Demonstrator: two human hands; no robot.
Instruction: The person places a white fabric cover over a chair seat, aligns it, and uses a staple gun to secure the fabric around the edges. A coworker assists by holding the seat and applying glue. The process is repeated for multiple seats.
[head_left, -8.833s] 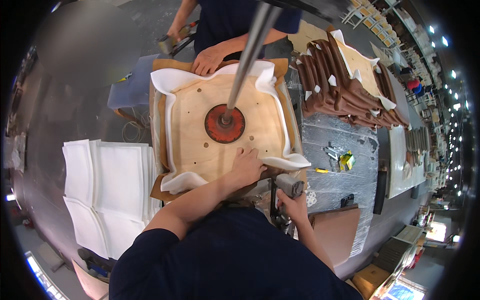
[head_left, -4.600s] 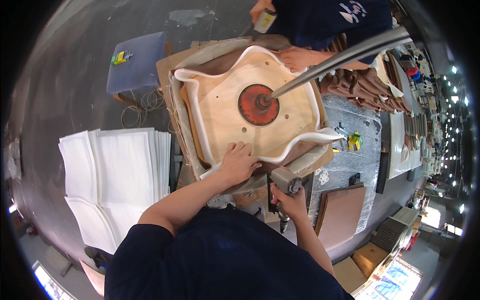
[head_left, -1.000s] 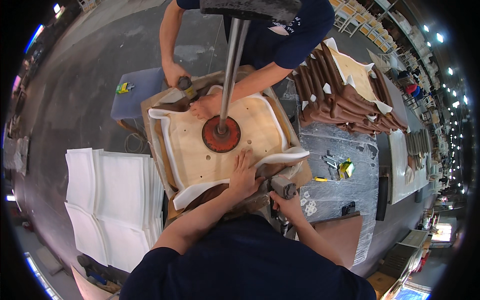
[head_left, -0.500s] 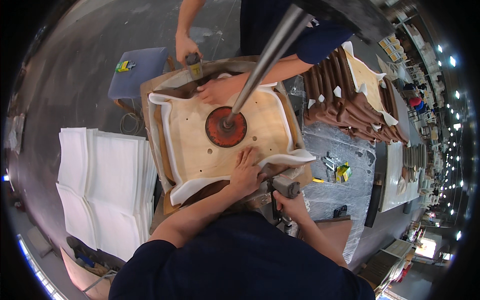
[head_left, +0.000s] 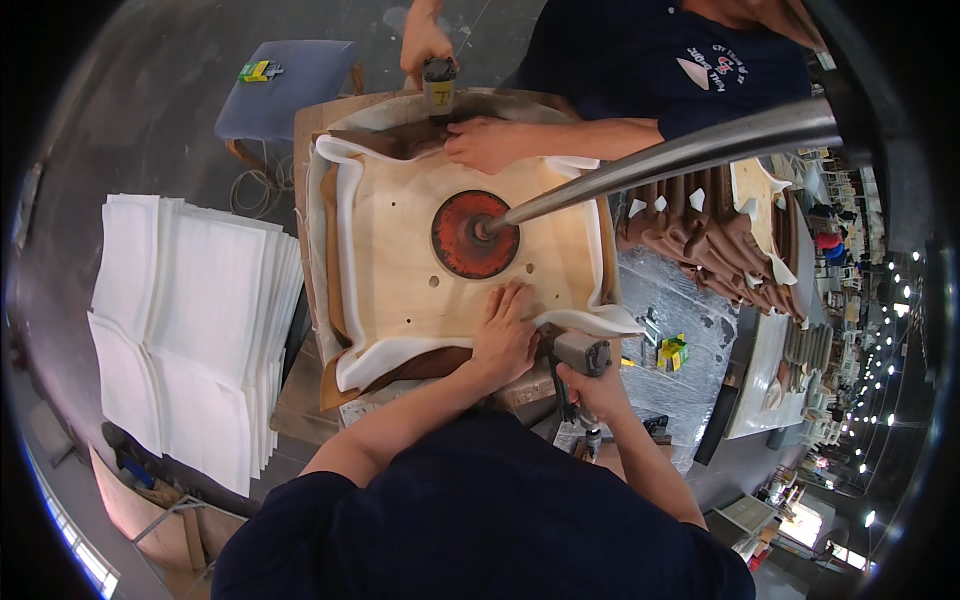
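My left hand [head_left: 505, 330] lies on the near part of a pale plywood panel [head_left: 385, 270], fingers stretched out flat and together. Its thumb side is near the white padding [head_left: 410, 355] and brown cover [head_left: 428, 372] folded up around the panel's edge. In my right hand [head_left: 598, 388] is a grey staple gun [head_left: 583, 353], its nose beside my left hand at the near right edge. The nose's exact contact is hidden. A red round disc [head_left: 470, 255] on a metal rod [head_left: 680, 148] stands on the panel's middle.
Across the panel, a co-worker's hand grips another staple gun [head_left: 438, 88]; their other hand [head_left: 485, 145] presses the far edge. White padding sheets [head_left: 200, 310] are stacked at left, near a blue padded seat [head_left: 285, 95]. Brown covered panels [head_left: 690, 235] are piled at right, behind a yellow-green box [head_left: 673, 352].
The whole view has shifted and turned. My staple gun has come slightly closer to my left hand. Opposite, the co-worker leans further right, their staple gun now closer to their other hand.
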